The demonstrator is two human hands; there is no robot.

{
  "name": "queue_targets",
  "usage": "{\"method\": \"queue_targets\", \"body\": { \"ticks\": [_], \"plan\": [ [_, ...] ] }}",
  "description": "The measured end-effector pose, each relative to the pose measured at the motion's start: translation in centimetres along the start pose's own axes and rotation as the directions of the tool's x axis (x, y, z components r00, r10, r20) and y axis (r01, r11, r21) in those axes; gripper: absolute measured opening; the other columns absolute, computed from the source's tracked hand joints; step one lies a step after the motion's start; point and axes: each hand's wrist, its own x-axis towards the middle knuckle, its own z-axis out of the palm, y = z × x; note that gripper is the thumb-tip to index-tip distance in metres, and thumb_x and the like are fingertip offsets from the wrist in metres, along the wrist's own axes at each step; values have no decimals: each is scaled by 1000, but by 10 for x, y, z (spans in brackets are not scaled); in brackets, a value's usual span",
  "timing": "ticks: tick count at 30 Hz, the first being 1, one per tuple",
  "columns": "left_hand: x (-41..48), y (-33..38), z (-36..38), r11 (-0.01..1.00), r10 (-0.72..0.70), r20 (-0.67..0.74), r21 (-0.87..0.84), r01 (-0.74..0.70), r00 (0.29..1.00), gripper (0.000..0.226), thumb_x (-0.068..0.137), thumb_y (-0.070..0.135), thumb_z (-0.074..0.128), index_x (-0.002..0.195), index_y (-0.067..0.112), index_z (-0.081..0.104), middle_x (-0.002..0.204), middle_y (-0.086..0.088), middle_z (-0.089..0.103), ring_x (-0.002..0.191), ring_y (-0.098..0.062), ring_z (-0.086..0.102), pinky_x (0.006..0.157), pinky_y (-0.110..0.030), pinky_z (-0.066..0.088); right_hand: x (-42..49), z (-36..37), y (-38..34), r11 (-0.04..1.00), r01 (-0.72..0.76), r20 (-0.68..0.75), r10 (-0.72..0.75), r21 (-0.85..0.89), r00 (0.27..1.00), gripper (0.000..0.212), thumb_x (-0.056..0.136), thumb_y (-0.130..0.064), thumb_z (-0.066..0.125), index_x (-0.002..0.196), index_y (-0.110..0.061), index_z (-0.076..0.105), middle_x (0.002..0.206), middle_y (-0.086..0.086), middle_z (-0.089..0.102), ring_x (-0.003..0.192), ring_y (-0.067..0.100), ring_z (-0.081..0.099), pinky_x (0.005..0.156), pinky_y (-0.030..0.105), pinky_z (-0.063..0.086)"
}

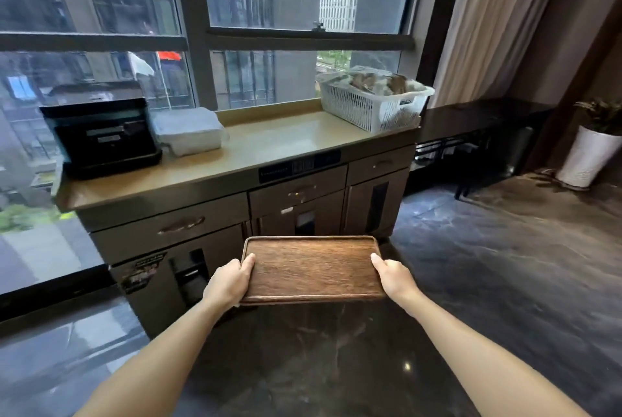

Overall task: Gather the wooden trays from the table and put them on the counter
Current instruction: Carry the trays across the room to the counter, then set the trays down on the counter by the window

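A dark wooden tray (311, 268) with a raised rim is held level in front of me, above the dark floor. My left hand (230, 282) grips its left edge, thumb on top. My right hand (393, 277) grips its right edge the same way. I cannot tell whether more trays are stacked beneath it. The tan counter (269, 144) stands ahead under the window, higher in the view than the tray and a short way beyond it.
On the counter sit a black appliance (104, 137) at the left, a folded white cloth bundle (188, 130) beside it, and a white plastic basket (373, 101) at the right. A dark low table (478, 117) and a white planter (589, 157) stand to the right.
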Motion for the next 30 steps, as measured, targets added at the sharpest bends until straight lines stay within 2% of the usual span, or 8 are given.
{"method": "queue_targets", "body": {
  "ticks": [5,8,15,18,20,24,26,30],
  "plan": [
    [120,62,-3,1000,-19,-2,2,19,1000,47,96,48,29,69,14,48,116,-21,64,98,-32,61,93,-37,47,134,-10,-45,1000,12,27,-12,2,1000,56,99,-41,31,109,3,64,115,18,64,106,31,59,91,40,44],
    [188,90,4,1000,-29,-9,8,29,1000,46,97,46,28,73,13,50,117,-21,63,88,-30,59,91,-35,49,217,-8,-64,999,39,52,-40,18,998,54,99,-40,31,108,2,64,114,18,65,95,26,57,80,33,42],
    [342,148,12,991,-134,-98,-5,134,986,55,98,45,25,100,2,59,124,-22,60,106,-35,58,94,-37,41,416,2,-129,989,149,200,-142,-18,969,55,99,-37,32,114,7,60,118,26,61,112,39,55,77,28,34],
    [396,172,6,983,-185,-137,-30,183,973,59,98,45,24,112,0,60,125,-24,59,116,-36,56,101,-38,40,489,3,-165,977,210,244,-197,-30,949,52,99,-37,32,100,5,64,110,25,62,111,38,55,77,30,32],
    [429,185,0,977,-212,-156,-50,206,965,59,98,43,24,112,-1,62,120,-25,63,110,-35,60,99,-37,42,529,8,-188,970,237,267,-216,-49,939,52,100,-37,31,92,3,63,111,24,62,112,37,54,82,35,34],
    [494,197,-10,965,-261,-200,-66,253,944,57,98,42,26,112,1,62,122,-23,62,113,-34,58,97,-35,41,603,31,-224,967,251,310,-225,-44,924,56,99,-37,32,102,9,65,116,23,63,111,35,55,89,36,39],
    [531,198,-15,962,-271,-185,-88,259,945,57,97,44,25,109,3,63,115,-21,66,106,-35,62,97,-37,44,637,46,-239,963,256,334,-216,-79,917,56,100,-37,32,105,7,65,116,22,62,110,33,55,86,34,38],
    [618,192,-20,959,-276,-179,-119,257,944,57,95,47,25,90,5,62,91,-26,68,75,-37,67,76,-39,52,707,82,-270,955,265,360,-202,-135,911,54,99,-37,31,99,4,65,110,24,62,98,33,57,74,27,33]
  ]
}}
